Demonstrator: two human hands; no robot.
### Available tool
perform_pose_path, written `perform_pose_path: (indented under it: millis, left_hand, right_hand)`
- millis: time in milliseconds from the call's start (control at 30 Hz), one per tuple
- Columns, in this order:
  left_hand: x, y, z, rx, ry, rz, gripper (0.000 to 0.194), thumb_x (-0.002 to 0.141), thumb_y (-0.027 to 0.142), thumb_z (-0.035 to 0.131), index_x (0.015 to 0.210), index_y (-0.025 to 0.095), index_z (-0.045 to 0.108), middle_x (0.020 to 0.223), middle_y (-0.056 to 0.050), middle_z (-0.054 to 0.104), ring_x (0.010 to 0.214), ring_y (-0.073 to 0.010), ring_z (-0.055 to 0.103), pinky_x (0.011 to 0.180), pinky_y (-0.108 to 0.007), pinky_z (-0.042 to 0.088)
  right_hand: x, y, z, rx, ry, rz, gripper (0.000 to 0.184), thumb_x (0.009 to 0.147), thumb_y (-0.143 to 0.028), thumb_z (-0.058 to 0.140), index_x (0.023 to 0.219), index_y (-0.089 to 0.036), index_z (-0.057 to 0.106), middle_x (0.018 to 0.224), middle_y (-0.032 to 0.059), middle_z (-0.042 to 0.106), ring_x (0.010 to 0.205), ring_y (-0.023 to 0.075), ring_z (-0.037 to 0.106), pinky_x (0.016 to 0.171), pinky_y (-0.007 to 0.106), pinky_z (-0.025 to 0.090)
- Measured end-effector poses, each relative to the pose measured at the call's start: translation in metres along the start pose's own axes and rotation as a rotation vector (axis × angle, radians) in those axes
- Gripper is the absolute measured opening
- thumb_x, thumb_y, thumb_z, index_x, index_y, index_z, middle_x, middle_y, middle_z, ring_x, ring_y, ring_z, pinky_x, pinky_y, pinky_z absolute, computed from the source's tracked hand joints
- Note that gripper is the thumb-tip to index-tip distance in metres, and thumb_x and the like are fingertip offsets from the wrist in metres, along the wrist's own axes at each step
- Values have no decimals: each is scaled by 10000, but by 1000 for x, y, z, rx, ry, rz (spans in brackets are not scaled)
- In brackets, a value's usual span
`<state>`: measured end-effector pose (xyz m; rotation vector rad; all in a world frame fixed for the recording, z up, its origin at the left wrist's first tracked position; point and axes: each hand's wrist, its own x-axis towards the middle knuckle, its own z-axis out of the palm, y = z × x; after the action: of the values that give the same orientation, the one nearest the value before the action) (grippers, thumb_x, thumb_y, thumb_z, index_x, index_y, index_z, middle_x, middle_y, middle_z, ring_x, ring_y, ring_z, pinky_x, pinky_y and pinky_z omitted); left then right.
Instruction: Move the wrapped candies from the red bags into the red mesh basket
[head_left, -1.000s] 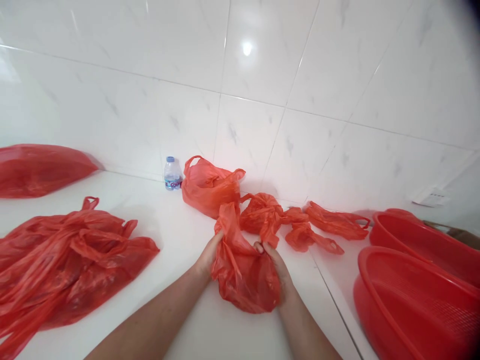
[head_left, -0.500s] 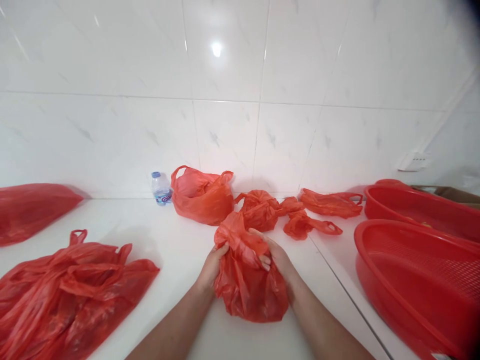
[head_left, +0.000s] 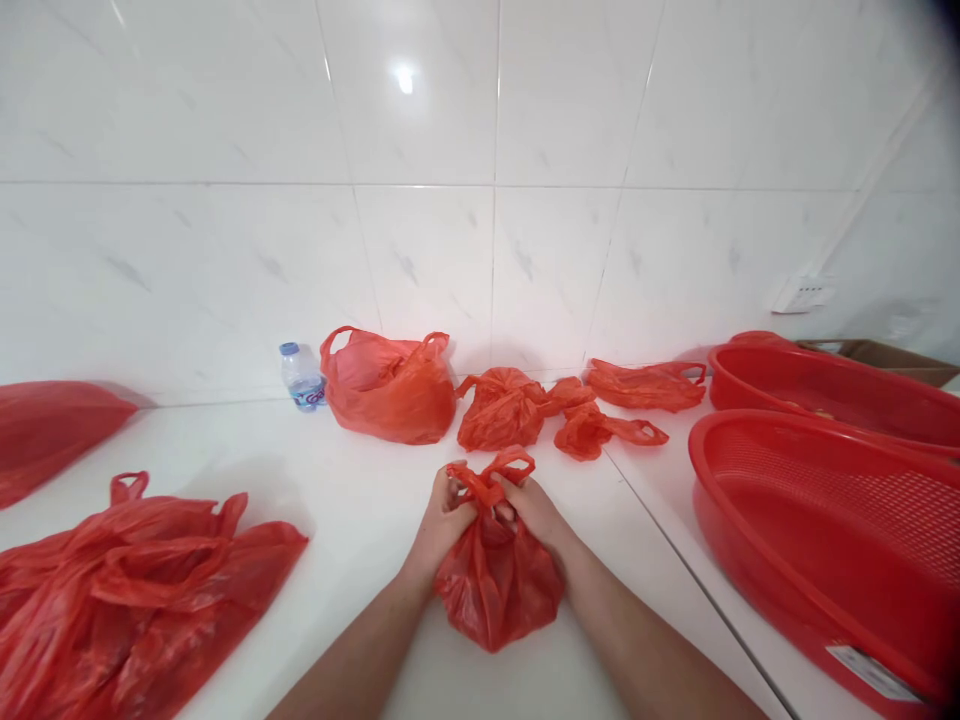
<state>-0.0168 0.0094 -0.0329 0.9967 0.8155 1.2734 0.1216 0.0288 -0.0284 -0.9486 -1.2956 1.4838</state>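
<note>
Between my hands, close to the front of the white table, is a red plastic bag (head_left: pixel 499 590) with its lower part bulging. My left hand (head_left: pixel 444 520) is closed on the gathered top at its left side. On the right, my right hand (head_left: pixel 529 512) grips the bag's neck just below a handle loop. What the bag contains cannot be made out through the plastic. Behind it lie a crumpled red bag (head_left: pixel 502 410), a small knotted red bag (head_left: pixel 589 432) and a fuller red carrier bag (head_left: pixel 390 390) with its handles up.
A heap of red bags (head_left: pixel 150 600) covers the left front, with another red bag (head_left: pixel 52 430) behind. A water bottle (head_left: pixel 301 380) stands by the tiled wall. Two red plastic baskets (head_left: pixel 750 560) fill the right side. A flattened red bag (head_left: pixel 645 387) lies along the wall.
The bag's top, loosely bunched before, is now gathered, with a handle loop sticking up. My hands have drawn closer together around its neck. The view has shifted slightly to the right.
</note>
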Motion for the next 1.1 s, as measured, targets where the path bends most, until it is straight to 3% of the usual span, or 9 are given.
perform_pose_path:
  millis: [67, 133, 267, 333, 567, 733, 867, 1000, 1100]
  left_hand:
    - [-2, 2, -3, 59, -23, 102, 664, 702, 287, 721, 1287, 268, 407, 1333, -93, 514, 1156, -249, 566, 904, -358, 498]
    - [-4, 5, -5, 126, -69, 168, 765, 697, 343, 746, 1356, 264, 366, 1404, -110, 442, 1254, -276, 479, 953, -358, 468]
    - [-6, 10, 0, 88, -153, 26, 636, 802, 436, 642, 1332, 154, 430, 980, -117, 699, 956, -271, 663, 765, -346, 533]
    - [-6, 13, 3, 33, -144, -44, 530, 858, 463, 555, 1249, 109, 517, 770, -85, 713, 782, -242, 691, 672, -321, 534]
    - [-3, 12, 1, -72, -122, -53, 516, 851, 403, 587, 1297, 161, 497, 722, -25, 708, 677, -183, 679, 659, -283, 515]
    - [1, 9, -6, -40, -65, -134, 637, 838, 379, 609, 1403, 208, 372, 871, -36, 710, 779, -171, 679, 738, -283, 500]
    - [1, 10, -8, -41, -107, -122, 557, 842, 378, 596, 1351, 201, 456, 1001, -76, 693, 869, -198, 664, 792, -318, 495]
    - [0, 8, -7, 15, -36, -32, 429, 821, 373, 611, 1199, 172, 586, 1049, -89, 677, 884, -203, 648, 808, -318, 489]
    - [-1, 6, -6, 175, 24, 26, 365, 802, 380, 623, 1110, 184, 630, 1040, -73, 671, 870, -190, 633, 789, -295, 483]
  right_hand:
    - [0, -1, 1, -20, 42, -12, 512, 732, -618, 578, 491, -199, 410, 391, -64, 393, 383, 70, 342, 443, 241, 269]
    - [-1, -1, 3, -35, 58, -13, 458, 754, -564, 589, 527, -195, 437, 418, -59, 424, 405, 77, 364, 457, 241, 281]
    - [-6, 1, 6, -21, -10, -4, 311, 798, -473, 598, 682, -189, 544, 454, -54, 470, 422, 86, 390, 456, 234, 275]
    - [-8, 2, 5, 61, -87, -5, 280, 803, -478, 603, 813, -199, 582, 484, -52, 503, 415, 83, 380, 445, 228, 259]
    - [-4, 3, -3, 296, -174, 46, 707, 829, -750, 261, 1016, -173, 624, 549, 2, 561, 400, 90, 372, 414, 231, 223]
    - [-5, 0, -6, 177, -141, 38, 357, 709, -419, 719, 968, -182, 658, 646, -28, 587, 515, 71, 462, 527, 211, 346]
    - [-10, -6, -6, 103, -159, 14, 419, 682, -253, 714, 1081, -229, 588, 823, -14, 636, 680, 118, 577, 679, 265, 444]
    - [-9, -6, -6, -178, 10, -27, 481, 664, -181, 652, 1123, -235, 519, 768, -32, 599, 667, 134, 576, 636, 267, 450]
    - [-5, 0, -7, -381, 222, -87, 371, 652, -175, 617, 1016, -219, 557, 656, -61, 525, 597, 118, 519, 575, 238, 409]
